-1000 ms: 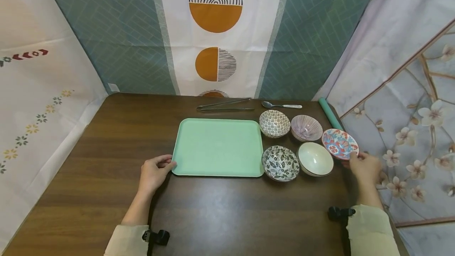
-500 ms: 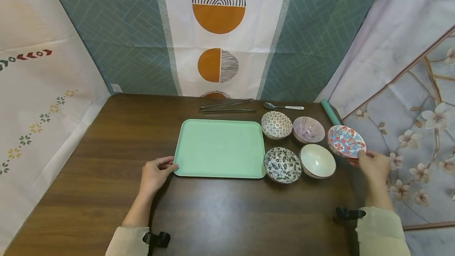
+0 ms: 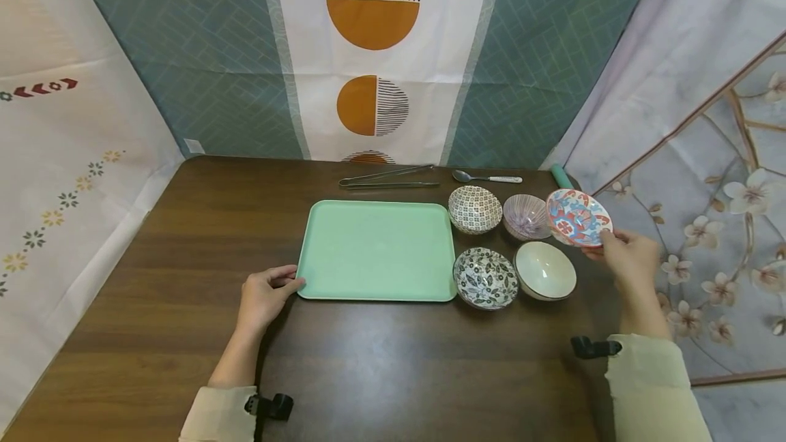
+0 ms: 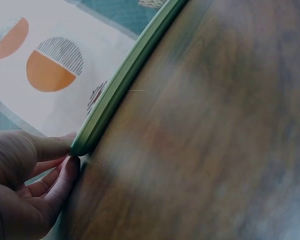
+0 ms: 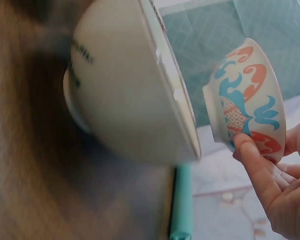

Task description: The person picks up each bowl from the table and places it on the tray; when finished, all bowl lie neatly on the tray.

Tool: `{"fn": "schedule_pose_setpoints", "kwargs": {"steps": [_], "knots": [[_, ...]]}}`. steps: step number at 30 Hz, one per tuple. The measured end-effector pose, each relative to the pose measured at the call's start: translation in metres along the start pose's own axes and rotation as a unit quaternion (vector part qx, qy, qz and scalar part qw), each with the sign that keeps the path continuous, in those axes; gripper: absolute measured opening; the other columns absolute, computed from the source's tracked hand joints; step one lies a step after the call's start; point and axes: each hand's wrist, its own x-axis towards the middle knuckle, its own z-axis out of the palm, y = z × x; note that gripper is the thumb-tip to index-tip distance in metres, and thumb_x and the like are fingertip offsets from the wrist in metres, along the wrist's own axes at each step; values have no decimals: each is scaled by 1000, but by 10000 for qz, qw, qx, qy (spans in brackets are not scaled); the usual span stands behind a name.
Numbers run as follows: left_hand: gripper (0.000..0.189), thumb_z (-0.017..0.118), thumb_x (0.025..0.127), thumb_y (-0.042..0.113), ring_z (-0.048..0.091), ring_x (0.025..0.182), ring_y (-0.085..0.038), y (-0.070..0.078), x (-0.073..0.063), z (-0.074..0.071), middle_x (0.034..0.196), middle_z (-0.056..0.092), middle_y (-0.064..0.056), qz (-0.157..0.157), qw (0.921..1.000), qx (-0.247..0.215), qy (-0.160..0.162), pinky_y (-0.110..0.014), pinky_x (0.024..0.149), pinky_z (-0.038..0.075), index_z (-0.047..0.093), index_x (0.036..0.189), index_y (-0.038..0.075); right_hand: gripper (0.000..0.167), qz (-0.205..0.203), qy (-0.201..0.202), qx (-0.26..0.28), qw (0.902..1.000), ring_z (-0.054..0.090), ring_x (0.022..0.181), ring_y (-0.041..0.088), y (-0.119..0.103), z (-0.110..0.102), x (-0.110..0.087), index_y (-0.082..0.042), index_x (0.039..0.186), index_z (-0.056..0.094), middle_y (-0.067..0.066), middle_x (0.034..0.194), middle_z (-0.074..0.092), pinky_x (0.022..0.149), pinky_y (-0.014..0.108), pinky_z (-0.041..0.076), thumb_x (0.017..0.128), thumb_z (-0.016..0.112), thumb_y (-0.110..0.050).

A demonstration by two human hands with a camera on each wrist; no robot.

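Note:
My left hand (image 3: pixel 264 297) pinches the near left corner of a mint green tray (image 3: pixel 377 251), which lies flat on the table. In the left wrist view, the thumb and fingers grip the tray's edge (image 4: pixel 121 82) from both sides. My right hand (image 3: pixel 632 268) holds a red-and-blue patterned bowl (image 3: pixel 579 217) by its rim and side, raised above the table. It overlaps the purple-striped bowl (image 3: pixel 525 217) in the head view. Nearest below it stands a plain white bowl (image 3: pixel 544 271), whose outside (image 5: pixel 125 90) fills much of the right wrist view.
A black-and-white leaf-patterned bowl (image 3: pixel 486 279) and a brown-checked bowl (image 3: pixel 475 210) stand right of the tray. Tongs (image 3: pixel 388 177) and a spoon (image 3: pixel 487 177) lie along the back. A green roll (image 3: pixel 561 177) lies at the back right edge, close to the hanging cloth.
The right hand has lifted the patterned bowl, first slightly right, then up and left, over toward the purple-striped bowl. The left hand stays at the tray corner.

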Motion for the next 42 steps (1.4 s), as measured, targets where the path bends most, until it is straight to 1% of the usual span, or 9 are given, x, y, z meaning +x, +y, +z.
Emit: {"fn": "schedule_pose_setpoints", "kwargs": {"steps": [6, 11, 15, 18, 23, 29, 33, 39, 42], "knots": [[36, 81, 89, 19, 72, 92, -27, -2, -1, -1, 101, 75, -15, -37, 10000, 21, -54, -19, 64, 51, 74, 118, -1, 53, -249, -326, -154, 9990, 68, 56, 3, -14, 19, -2, 22, 142, 38, -13, 62, 63, 61, 20, 56, 104, 45, -15], [37, 81, 89, 20, 71, 94, -29, -1, -1, -2, 101, 75, -16, -49, 9999, -3, -101, -19, 65, 52, 74, 119, -1, 51, -487, -476, -371, 9970, 68, 57, 2, -22, 36, -6, 22, 139, 44, -15, 64, 63, 62, 21, 56, 105, 47, -16], [36, 80, 90, 20, 71, 93, -28, -1, -1, -2, 101, 75, -16, -53, 9999, -36, -90, -19, 65, 51, 74, 118, -1, 48, -760, -593, -417, 9945, 68, 56, 1, -27, 50, -9, 23, 136, 46, -9, 69, 65, 62, 21, 57, 104, 48, -13], [34, 80, 90, 18, 71, 90, -27, -2, -1, -2, 99, 75, -15, -49, 10000, -28, -71, -20, 65, 51, 74, 117, -1, 48, -764, -737, -425, 9934, 68, 56, 1, -32, 59, -11, 22, 137, 45, -5, 72, 66, 62, 22, 57, 104, 49, -12], [32, 80, 90, 17, 71, 88, -24, -4, -1, -1, 95, 76, -13, -20, 10000, 1, -4, -20, 65, 50, 75, 116, 0, 47, -798, -1006, -339, 9911, 68, 58, 1, -40, 78, -15, 22, 136, 47, -4, 75, 67, 63, 23, 57, 104, 50, -13], [31, 80, 90, 16, 71, 87, -25, -3, -1, 0, 94, 76, -13, 19, 10000, -43, 34, -19, 66, 50, 76, 116, 1, 43, -960, -1099, -141, 9892, 69, 59, 3, -49, 107, -21, 18, 135, 53, 5, 79, 72, 63, 27, 58, 103, 52, -10], [30, 80, 89, 16, 71, 87, -24, -4, -1, -1, 93, 76, -13, -2, 10000, -91, 31, -20, 66, 50, 76, 115, 1, 39, -987, -1132, -218, 9884, 68, 55, 4, -54, 125, -26, 17, 130, 57, 9, 78, 73, 60, 26, 58, 102, 53, -9], [31, 81, 88, 15, 71, 89, -24, -4, -4, -2, 92, 76, -12, -58, 9999, -150, 35, -19, 66, 49, 76, 115, 1, 37, -1205, -1355, -289, 9830, 66, 54, 3, -54, 153, -28, 21, 126, 57, 32, 94, 69, 60, 23, 57, 101, 53, -6], [33, 81, 88, 15, 71, 93, -27, -4, -4, -2, 93, 76, -12, 0, 9999, -123, -35, -18, 69, 49, 75, 117, 1, 36, -1272, -1439, -362, 9807, 66, 54, 3, -53, 167, -30, 19, 126, 58, 35, 98, 68, 60, 23, 57, 102, 52, -7]]}}
